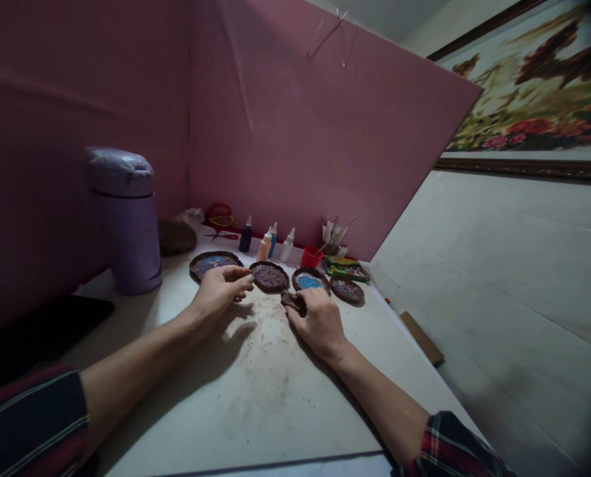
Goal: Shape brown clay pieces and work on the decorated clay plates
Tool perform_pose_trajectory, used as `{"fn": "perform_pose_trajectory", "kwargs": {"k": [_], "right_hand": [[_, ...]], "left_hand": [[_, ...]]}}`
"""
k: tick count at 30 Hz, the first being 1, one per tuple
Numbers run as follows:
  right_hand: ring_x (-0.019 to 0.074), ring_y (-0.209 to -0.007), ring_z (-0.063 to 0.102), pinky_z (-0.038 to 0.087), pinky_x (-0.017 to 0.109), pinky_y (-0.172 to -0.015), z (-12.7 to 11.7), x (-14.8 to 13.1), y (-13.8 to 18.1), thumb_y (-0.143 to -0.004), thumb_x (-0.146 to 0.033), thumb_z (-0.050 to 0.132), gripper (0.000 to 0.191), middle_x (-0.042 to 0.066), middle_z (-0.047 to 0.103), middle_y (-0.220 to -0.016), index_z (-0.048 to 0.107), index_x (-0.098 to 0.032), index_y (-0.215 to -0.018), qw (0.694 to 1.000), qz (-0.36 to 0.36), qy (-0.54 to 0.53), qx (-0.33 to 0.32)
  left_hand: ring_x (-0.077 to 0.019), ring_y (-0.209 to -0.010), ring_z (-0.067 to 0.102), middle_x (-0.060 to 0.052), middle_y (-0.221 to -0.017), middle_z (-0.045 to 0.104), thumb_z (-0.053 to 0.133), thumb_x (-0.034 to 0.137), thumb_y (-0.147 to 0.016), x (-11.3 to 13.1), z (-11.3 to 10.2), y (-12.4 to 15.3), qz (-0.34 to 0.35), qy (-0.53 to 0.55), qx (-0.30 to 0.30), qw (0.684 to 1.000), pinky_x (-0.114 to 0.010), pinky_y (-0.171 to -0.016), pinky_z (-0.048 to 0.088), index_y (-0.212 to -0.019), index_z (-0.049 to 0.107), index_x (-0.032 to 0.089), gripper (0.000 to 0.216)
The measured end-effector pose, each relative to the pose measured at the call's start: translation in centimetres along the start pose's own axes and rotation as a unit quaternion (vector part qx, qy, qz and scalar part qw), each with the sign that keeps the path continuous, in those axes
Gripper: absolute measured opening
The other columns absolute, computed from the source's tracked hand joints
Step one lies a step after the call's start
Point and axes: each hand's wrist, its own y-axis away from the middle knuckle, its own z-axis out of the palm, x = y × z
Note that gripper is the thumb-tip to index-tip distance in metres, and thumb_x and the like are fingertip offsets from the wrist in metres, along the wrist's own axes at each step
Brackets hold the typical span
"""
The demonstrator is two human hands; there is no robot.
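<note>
My left hand [220,289] hovers just above the white table [256,391], fingers curled together, its fingertips next to a round brown dish with a purple painted centre [269,276]. Whether it pinches anything is hidden. My right hand [318,319] rests on the table with its fingers closed over a dark brown lump of clay [293,301]. Behind it sits a dish painted blue [309,280]. Another painted dish [213,263] lies to the left and a smaller one [346,289] to the right.
A lilac lidded bin [125,218] stands at the left. Paint bottles [268,242], a red cup [311,256], brushes [334,233], scissors [222,234] and a colourful painted piece [346,268] line the pink partition [295,126]. A brown board [421,338] lies off the table's right edge.
</note>
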Motion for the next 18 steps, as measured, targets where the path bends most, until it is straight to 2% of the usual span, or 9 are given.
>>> {"fn": "perform_pose_trajectory", "kwargs": {"k": [4,8,14,18], "right_hand": [[0.0241,-0.082,0.052,0.042,0.034,-0.072,0.3,-1.0,-0.2,-0.08,-0.025,0.06,0.011,0.009,0.063,-0.082,0.062,-0.016,-0.085,0.999,-0.038,-0.027,-0.016],[0.0226,-0.084,0.051,0.043,0.034,-0.075,0.0,-2.0,-0.2,-0.081,-0.024,0.059,0.014,0.009,0.064,-0.087,0.061,-0.016,-0.093,0.989,-0.096,-0.102,-0.035],[0.0208,-0.088,0.054,0.044,0.034,-0.082,-0.8,-2.5,-0.4,-0.08,-0.024,0.061,0.021,0.007,0.065,-0.092,0.06,-0.017,-0.1,0.956,-0.184,-0.213,-0.082],[0.0183,-0.085,0.056,0.045,0.033,-0.083,-1.7,-2.2,-0.5,-0.075,-0.02,0.064,0.023,0.004,0.066,-0.091,0.061,-0.019,-0.098,0.929,-0.207,-0.282,-0.12]], "left_hand": [[-0.0122,-0.052,0.053,-0.006,-0.065,0.068,0.075,0.034,-0.06,0.1,0.1,0.1,0.0,-0.004,0.002,1.0,-0.027,-0.053,0.04,-0.082,0.068,0.011,0.033],[-0.012,-0.053,0.054,-0.005,-0.066,0.068,0.075,0.034,-0.06,0.0,0.0,0.0,0.002,0.002,0.002,1.0,-0.027,-0.054,0.04,-0.083,0.068,0.011,0.033],[-0.0113,-0.052,0.052,-0.004,-0.063,0.067,0.077,0.035,-0.057,-0.1,-0.2,-0.2,0.007,0.007,0.001,1.0,-0.026,-0.054,0.04,-0.081,0.067,0.011,0.035],[-0.0113,-0.053,0.053,-0.005,-0.065,0.067,0.075,0.034,-0.059,0.1,-0.3,-0.2,0.003,-0.007,0.005,1.0,-0.026,-0.054,0.04,-0.083,0.067,0.01,0.034]]}}
